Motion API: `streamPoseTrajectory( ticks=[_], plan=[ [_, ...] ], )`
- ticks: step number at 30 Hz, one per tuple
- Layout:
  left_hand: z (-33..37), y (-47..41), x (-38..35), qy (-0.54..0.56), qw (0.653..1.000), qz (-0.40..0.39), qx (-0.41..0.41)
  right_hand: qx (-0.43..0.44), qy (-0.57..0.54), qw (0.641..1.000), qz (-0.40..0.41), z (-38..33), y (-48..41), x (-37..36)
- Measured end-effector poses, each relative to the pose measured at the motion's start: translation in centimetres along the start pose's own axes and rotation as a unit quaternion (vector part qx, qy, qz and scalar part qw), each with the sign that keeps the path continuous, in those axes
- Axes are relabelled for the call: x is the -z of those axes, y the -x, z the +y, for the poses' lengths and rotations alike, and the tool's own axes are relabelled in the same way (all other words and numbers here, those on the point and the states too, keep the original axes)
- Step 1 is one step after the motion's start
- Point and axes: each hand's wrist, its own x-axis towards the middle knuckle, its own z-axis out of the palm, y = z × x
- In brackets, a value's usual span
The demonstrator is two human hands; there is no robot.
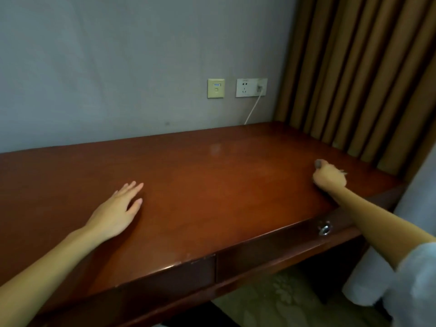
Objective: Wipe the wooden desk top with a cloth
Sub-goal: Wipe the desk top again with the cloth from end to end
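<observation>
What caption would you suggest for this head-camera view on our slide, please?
Left hand flat on the wooden desk top; right hand closed around a small dark cloth near the curtain.

A hotel-style bedroom: a dark wooden desk [212, 185] with lockable drawers [278, 251] along a plain grey wall [118, 67], wall sockets [251, 87] at centre, brown pleated curtains [365, 67] upper right, patterned carpet [283, 303] below.

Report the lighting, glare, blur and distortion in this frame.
Head view: dim, warm light; soft sheen on the desk top below the sockets; wide-angle bend along its front edge; right hand and the cloth it grips look smeared; left hand sharper.
</observation>
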Motion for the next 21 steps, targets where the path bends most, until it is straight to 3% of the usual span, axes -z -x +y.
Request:
streamPoseTrajectory(
  ticks=[8, 15, 18, 21],
  plan=[
    [-2.0, 1.1, 0.5, 0.003, 0.999, -0.027, 0.033, 0.206, -0.037, 0.975, -0.076, -17.5, 11.3, -6.4],
    [-5.1, 5.7, 2.8, -0.003, 0.995, -0.012, 0.103, 0.46, -0.09, 0.862, -0.194, -28.8, 28.0, -9.0],
    [-7.5, 8.1, 4.1, -0.006, 0.991, -0.005, 0.131, 0.498, -0.112, 0.826, -0.238, -29.6, 29.4, -8.0],
    [-9.7, 10.1, 5.4, -0.017, 0.985, 0.022, 0.169, 0.461, -0.154, 0.847, -0.215, -27.8, 25.3, -6.4]
  ],
)
